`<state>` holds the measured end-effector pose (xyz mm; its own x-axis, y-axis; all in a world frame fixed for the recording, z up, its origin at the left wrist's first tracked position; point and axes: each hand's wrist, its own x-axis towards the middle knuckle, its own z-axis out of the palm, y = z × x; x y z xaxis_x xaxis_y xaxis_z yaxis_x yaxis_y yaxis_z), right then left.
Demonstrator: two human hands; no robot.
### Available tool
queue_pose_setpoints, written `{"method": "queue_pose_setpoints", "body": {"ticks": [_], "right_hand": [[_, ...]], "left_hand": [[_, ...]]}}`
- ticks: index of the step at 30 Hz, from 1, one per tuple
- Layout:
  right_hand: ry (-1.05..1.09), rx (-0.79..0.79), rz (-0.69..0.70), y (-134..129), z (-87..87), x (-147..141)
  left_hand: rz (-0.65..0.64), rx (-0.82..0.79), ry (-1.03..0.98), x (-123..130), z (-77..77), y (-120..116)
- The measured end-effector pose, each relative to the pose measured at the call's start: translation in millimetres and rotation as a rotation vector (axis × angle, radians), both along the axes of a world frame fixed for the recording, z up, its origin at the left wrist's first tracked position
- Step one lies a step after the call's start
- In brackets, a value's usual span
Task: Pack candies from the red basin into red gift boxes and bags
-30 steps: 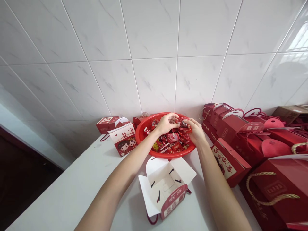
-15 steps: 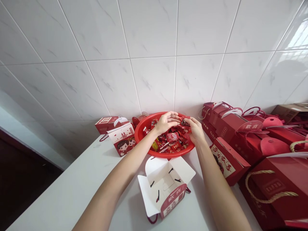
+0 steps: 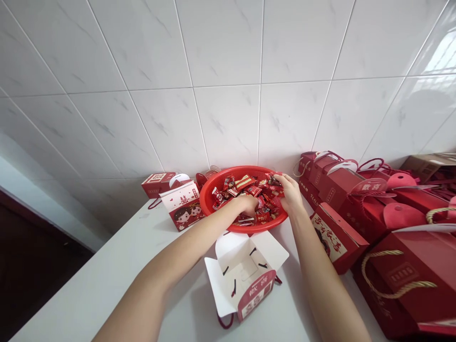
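A red plastic basket (image 3: pixel 205 198) stands against the wall, filled with wrapped candies (image 3: pixel 245 182) in mostly red wrappers. My left hand (image 3: pixel 250 205) reaches down among the candies, its fingers curled. What they grip, if anything, is hidden. Over the basket's right rim, my right hand (image 3: pixel 291 191) is closed on several wrapped candies (image 3: pixel 275 178). In front of the basket sits a gift box (image 3: pixel 245 280) with its white flaps spread and nothing inside it but the black cord ends.
Many closed red gift boxes (image 3: pixel 356 190) are packed along the right, with a large rope-handled one (image 3: pixel 399 280) nearest. To the left of the basket stand a box with cartoon figures (image 3: pixel 185 209) and a smaller red box (image 3: pixel 158 184). The tiled wall rises behind the white table (image 3: pixel 117 280).
My left hand has dropped from above the candies near my right hand, moving down and slightly right into the pile. My right hand keeps its place with the candies.
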<state>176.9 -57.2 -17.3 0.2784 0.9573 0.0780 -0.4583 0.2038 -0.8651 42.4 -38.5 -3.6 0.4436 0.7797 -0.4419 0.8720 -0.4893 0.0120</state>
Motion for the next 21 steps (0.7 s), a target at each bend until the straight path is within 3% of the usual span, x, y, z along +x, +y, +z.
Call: {"method": "queue_pose_setpoints", "body": {"ticks": [4, 10, 13, 17, 21], "right_hand": [[-0.005, 0.001, 0.016, -2, 1.0, 0], [0.003, 0.018, 0.058, -4, 5.5, 0], [0.013, 0.02, 0.092, -6, 8.3, 0], [-0.049, 0.044, 0.146, -14, 17.5, -1], [-0.14, 0.077, 0.208, -30, 34.5, -5]], "left_hand": [[0.011, 0.013, -0.08, -1, 0.9, 0], [0.054, 0.087, -0.257, -29, 7.7, 10], [0.071, 0.092, -0.505, -49, 7.6, 9], [0.167, -0.036, -0.979, -75, 3.4, -1], [0.251, -0.055, -1.183, -97, 11.5, -23]]}}
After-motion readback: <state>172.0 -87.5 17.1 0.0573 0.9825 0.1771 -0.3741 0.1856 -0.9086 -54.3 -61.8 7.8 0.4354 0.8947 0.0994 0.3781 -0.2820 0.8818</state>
